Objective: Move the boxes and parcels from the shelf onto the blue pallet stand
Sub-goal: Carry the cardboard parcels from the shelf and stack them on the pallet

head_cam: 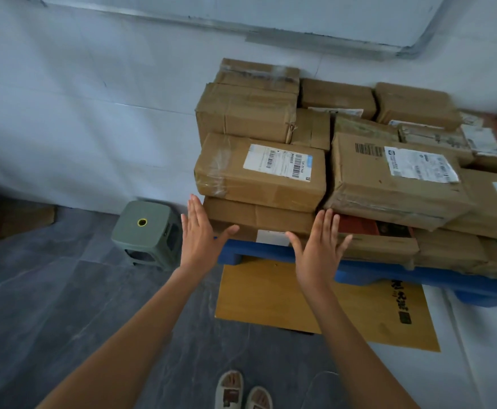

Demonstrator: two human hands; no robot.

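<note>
Both forearms are bare, no sleeves showing. The left hand (197, 231) and right hand (318, 249) wear nothing. At six o'clock, pale open-toed slippers (242, 391) cover the feet.

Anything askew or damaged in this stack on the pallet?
Yes. The large labelled box lies tilted, its near edge sagging over the parcels below. The front-left box has crumpled tape and dented corners. Both hands are open, holding nothing.

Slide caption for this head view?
Open left hand and right hand reach toward boxes stacked on the blue pallet.
</note>
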